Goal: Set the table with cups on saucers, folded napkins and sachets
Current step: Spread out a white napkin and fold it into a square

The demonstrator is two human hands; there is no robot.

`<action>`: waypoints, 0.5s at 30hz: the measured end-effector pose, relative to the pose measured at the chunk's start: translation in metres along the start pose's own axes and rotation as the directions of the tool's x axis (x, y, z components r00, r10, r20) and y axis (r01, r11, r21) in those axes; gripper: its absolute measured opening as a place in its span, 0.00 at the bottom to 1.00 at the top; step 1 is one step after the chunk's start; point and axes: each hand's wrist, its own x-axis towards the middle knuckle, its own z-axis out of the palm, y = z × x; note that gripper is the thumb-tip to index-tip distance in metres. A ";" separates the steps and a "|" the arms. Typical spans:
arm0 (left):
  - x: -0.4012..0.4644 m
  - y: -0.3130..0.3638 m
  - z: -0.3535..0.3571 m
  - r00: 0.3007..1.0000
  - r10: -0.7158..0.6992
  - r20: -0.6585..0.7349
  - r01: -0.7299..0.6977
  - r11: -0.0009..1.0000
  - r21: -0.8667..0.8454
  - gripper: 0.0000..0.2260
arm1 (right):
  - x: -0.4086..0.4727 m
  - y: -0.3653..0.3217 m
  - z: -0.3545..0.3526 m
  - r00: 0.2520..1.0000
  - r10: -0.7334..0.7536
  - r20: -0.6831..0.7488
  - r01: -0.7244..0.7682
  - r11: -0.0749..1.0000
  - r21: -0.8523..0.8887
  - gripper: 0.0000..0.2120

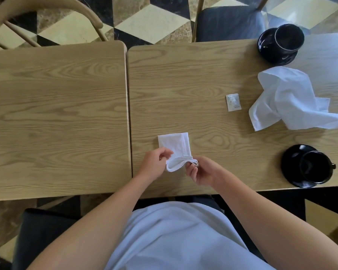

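Note:
A white folded napkin (175, 147) lies on the right-hand wooden table (193, 78), its near edge lifted. My left hand (154, 164) pinches that edge at the left and my right hand (200, 170) pinches its layered right corner. An unfolded white napkin (289, 100) lies crumpled at the right. A small sachet (233, 102) lies flat beside it. One black cup (312, 166) stands on a black saucer (293, 158) at the near right. Another black cup (289, 37) stands on its saucer (265, 45) at the far right.
A second wooden table (57, 114) adjoins on the left with a narrow gap between. A wooden chair (47, 18) stands beyond it, and a dark-cushioned chair (230, 22) beyond the right table. A dark seat (43, 234) is near left. The floor is patterned tile.

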 end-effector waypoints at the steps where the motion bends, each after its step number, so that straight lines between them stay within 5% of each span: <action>1: -0.001 -0.002 -0.002 0.997 -0.039 0.070 0.044 0.996 -0.079 0.20 | -0.001 -0.002 0.003 1.000 -0.008 0.005 0.007 0.999 0.047 0.13; 5: 0.000 -0.012 -0.013 0.965 -0.066 0.253 0.112 0.979 -0.170 0.23 | 0.003 -0.007 0.016 0.995 -0.077 -0.065 0.084 0.989 0.122 0.07; 10: 0.006 -0.016 -0.016 0.952 -0.048 0.301 0.080 0.992 -0.095 0.10 | 0.003 -0.007 0.025 0.984 -0.105 -0.145 0.115 0.991 0.062 0.12; 12: 0.011 -0.018 -0.015 0.971 -0.102 0.216 0.132 0.983 -0.131 0.03 | 0.001 -0.003 0.024 0.939 -0.200 -0.280 0.109 0.945 -0.309 0.16; 15: 0.017 -0.013 -0.013 0.982 -0.114 0.152 0.138 0.978 -0.158 0.03 | 0.002 0.006 0.012 0.668 -0.677 -0.310 0.135 0.519 -0.844 0.16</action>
